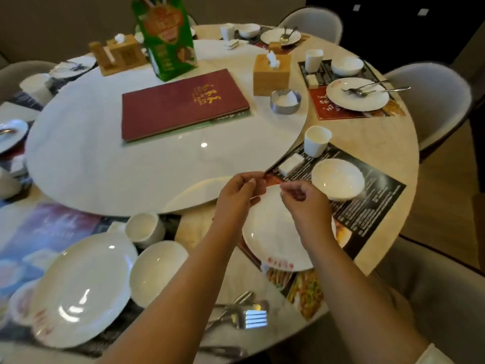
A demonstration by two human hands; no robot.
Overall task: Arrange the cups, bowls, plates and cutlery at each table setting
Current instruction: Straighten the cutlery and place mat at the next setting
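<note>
A white plate [275, 232] with red lettering on its near rim lies on a dark printed placemat [372, 206] at the near right setting. My left hand [237, 198] and my right hand [305, 203] are both pinched at the plate's far rim, close together, near the mat's corner. Beyond the plate on the same mat stand a white bowl [338, 179], a white cup [316, 140] and a small white rest [290, 164]. At the near left lie a large white plate [81, 290], a bowl [157, 271], a cup [144, 229] and loose forks [249, 316].
A white turntable [118, 164] fills the table's middle and carries a maroon menu [183, 103], a wooden tissue box [271, 74], a metal ashtray [285, 101] and a green bag [165, 38]. A laid setting with plate and cutlery [358, 94] sits far right. Grey chairs [433, 101] ring the table.
</note>
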